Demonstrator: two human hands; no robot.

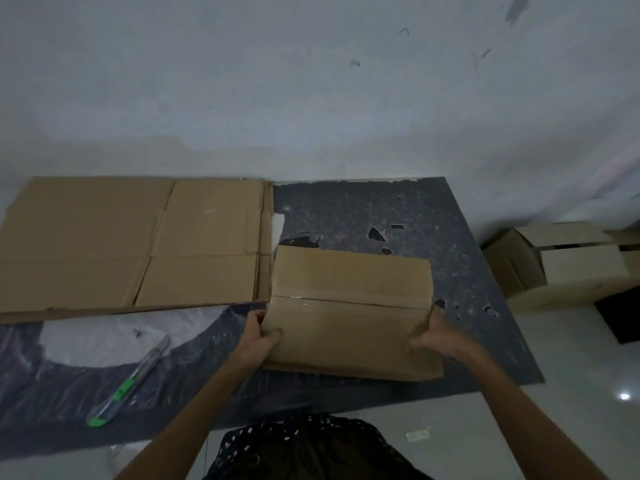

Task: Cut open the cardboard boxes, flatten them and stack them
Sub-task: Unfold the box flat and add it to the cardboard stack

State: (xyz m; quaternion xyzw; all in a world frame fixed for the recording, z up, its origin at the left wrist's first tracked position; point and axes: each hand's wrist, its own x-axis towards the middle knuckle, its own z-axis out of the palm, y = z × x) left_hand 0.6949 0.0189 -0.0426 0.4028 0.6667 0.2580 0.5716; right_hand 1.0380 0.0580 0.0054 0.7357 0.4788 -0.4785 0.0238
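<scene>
At the near edge of the frame: a lap in dark fabric with white flecks (304, 445), on a pale glossy tiled floor (571, 393). A small pale label (417, 435) lies on the tiles just right of it.

Dark speckled mat (467, 271) is spread on the floor ahead, surface chipped in places. Near its near-left corner lies a utility knife (130, 379), green slider and green end cap, set diagonally, untouched. It rests partly on a clear plastic sheet (100, 337) over a pale worn patch of mat.

Taped box (349, 306): closed, brown cardboard, near the middle of the mat's near edge. Clear tape runs along the centre seam of its top; seam uncut. Its base appears to meet the mat, but whether it rests fully or is partly lifted, cannot tell.

Left hand (258, 341) grasps the box's near-left corner, thumb on the top face, fingers wrapped round the side. Right hand (438, 336) grasps the right edge, thumb on the top face, fingers down the right side. Both forearms bare.

Flattened cardboard (131, 244) lies flat over the far-left part of the mat, panels and creases showing; its right edge is just beside the taped box's far-left corner.

Off the mat's right edge, on the tiles: open boxes (568, 261), pale cardboard, flaps up.

Beyond the mat's far edge: grey-white wall (311, 81) with scuff marks.
</scene>
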